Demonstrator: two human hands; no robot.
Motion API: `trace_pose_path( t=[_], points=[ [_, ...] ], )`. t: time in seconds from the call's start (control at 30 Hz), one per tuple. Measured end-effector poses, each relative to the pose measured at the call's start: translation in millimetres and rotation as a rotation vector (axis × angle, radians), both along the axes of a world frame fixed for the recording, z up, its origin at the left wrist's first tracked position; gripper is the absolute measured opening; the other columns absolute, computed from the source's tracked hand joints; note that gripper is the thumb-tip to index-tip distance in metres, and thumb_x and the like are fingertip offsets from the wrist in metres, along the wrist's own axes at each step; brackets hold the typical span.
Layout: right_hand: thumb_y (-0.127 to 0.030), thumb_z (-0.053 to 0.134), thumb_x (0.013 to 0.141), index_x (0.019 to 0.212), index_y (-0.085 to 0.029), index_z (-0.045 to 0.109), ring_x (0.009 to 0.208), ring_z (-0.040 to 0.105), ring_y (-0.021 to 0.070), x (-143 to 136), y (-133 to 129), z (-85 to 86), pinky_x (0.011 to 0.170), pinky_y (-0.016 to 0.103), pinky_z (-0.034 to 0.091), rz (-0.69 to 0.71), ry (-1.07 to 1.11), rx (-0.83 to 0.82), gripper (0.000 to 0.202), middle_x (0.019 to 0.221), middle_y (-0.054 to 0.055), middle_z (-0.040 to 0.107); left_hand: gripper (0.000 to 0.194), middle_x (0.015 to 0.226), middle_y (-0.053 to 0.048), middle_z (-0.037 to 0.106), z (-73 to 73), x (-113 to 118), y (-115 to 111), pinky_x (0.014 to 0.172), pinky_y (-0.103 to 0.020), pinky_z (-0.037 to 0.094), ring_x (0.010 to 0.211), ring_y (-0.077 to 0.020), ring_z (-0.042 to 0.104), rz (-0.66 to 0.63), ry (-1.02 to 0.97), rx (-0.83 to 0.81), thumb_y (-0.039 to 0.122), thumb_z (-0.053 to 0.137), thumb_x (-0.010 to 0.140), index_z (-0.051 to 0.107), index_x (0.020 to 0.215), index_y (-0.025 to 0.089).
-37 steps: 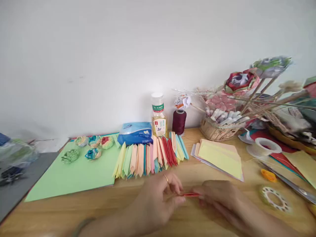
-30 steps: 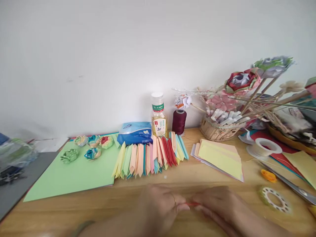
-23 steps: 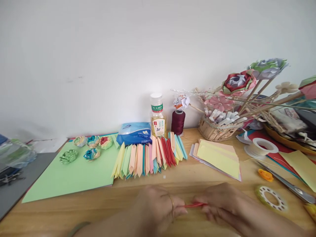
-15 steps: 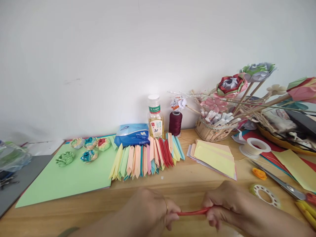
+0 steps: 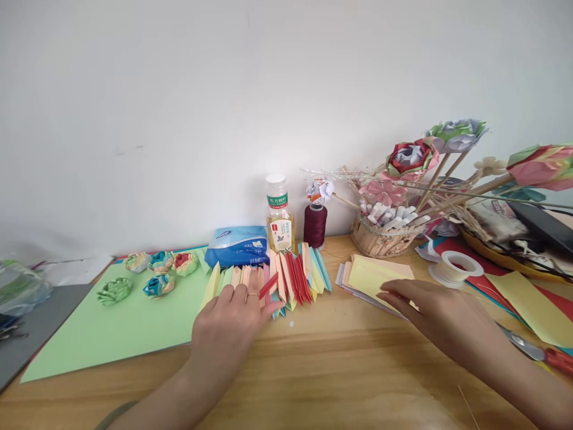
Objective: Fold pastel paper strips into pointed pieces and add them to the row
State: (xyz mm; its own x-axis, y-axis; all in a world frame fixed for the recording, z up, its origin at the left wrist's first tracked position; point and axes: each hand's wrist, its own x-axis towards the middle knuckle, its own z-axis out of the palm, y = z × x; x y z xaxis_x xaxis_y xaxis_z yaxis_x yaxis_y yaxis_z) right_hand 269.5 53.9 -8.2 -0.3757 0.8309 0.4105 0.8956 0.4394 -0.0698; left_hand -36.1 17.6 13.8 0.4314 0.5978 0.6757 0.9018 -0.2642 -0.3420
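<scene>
The wooden tabletop (image 5: 313, 382) bears everything, with a broad green sheet (image 5: 134, 334) at its left. Beside that sheet, a row of folded paper pieces (image 5: 293, 278) stands in front of the blue tissue pack (image 5: 238, 246), its folds running mostly away from the person. The right hand (image 5: 436, 307) reaches leftward, fingers spread apart and nothing visible in them, over the near right part of the paper stack (image 5: 382, 272); contact is hard to tell. The left hand (image 5: 230, 322) is over the row, fingers bent and thumb out to the right. Smallest is a red folded strip (image 5: 269, 285), between index finger and thumb (whether pinched or merely lying there, I cannot tell). Its long axis slants up to the right, across its neighbours' folds; the left hand is right beside it, the right well apart.
</scene>
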Motion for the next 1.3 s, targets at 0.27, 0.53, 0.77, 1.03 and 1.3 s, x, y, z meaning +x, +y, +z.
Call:
trace_pose_path(
  t=[0.27, 0.53, 0.77, 1.03, 1.3],
  points=[
    [-0.070, 0.013, 0.086, 0.128, 0.002, 0.047, 0.118, 0.047, 0.0402, 16.5, 19.4, -47.6, 0.092, 0.053, 0.041, -0.065, -0.277, 0.158, 0.089, 0.128, 0.029, 0.050, 0.018, 0.099, -0.008, 0.067, -21.8, 9.6, 9.2, 0.091, -0.046, 0.046, 0.101, -0.0253, 0.059, -0.394, 0.026, -0.126, 0.021, 0.050, 0.091, 0.067, 0.093, 0.014],
    [-0.055, 0.050, 0.081, 0.131, -0.015, 0.044, 0.104, 0.057, 0.0334, 16.0, 22.6, -36.8, 0.085, 0.047, 0.047, -0.008, -0.074, -0.263, 0.065, 0.119, 0.018, 0.057, 0.013, 0.090, -0.005, 0.068, -32.7, 17.9, 1.2, 0.091, -0.041, 0.047, 0.099, -0.0210, 0.059, -0.647, -0.026, -0.219, 0.010, 0.052, 0.089, 0.065, 0.085, 0.012],
    [-0.056, 0.053, 0.073, 0.129, -0.012, 0.046, 0.104, 0.060, 0.0348, 15.9, 30.7, -21.1, 0.086, 0.048, 0.048, -0.156, 0.201, -0.454, 0.071, 0.117, 0.019, 0.062, 0.017, 0.085, -0.004, 0.068, -32.5, 23.6, -5.4, 0.091, -0.036, 0.049, 0.093, -0.0186, 0.061, -0.748, -0.061, -0.259, 0.009, 0.049, 0.090, 0.065, 0.084, 0.009],
    [-0.064, 0.049, 0.077, 0.122, -0.021, 0.057, 0.114, 0.055, 0.0333, 20.0, 29.4, 11.9, 0.092, 0.046, 0.047, -0.004, 0.379, -0.626, 0.063, 0.124, 0.012, 0.060, 0.012, 0.083, -0.004, 0.067, -35.9, 20.7, -5.6, 0.090, -0.037, 0.049, 0.093, -0.0194, 0.061, -0.759, -0.001, -0.280, 0.011, 0.053, 0.089, 0.065, 0.088, 0.010],
    [-0.063, 0.050, 0.078, 0.120, -0.025, 0.058, 0.111, 0.056, 0.0335, 19.4, 27.3, 9.5, 0.093, 0.048, 0.045, 0.000, 0.390, -0.471, 0.058, 0.117, 0.009, 0.064, 0.012, 0.070, -0.002, 0.063, -37.6, 21.1, -6.6, 0.082, -0.035, 0.050, 0.074, -0.0154, 0.059, -0.767, 0.059, -0.331, 0.011, 0.052, 0.088, 0.063, 0.085, 0.011]
  ],
)
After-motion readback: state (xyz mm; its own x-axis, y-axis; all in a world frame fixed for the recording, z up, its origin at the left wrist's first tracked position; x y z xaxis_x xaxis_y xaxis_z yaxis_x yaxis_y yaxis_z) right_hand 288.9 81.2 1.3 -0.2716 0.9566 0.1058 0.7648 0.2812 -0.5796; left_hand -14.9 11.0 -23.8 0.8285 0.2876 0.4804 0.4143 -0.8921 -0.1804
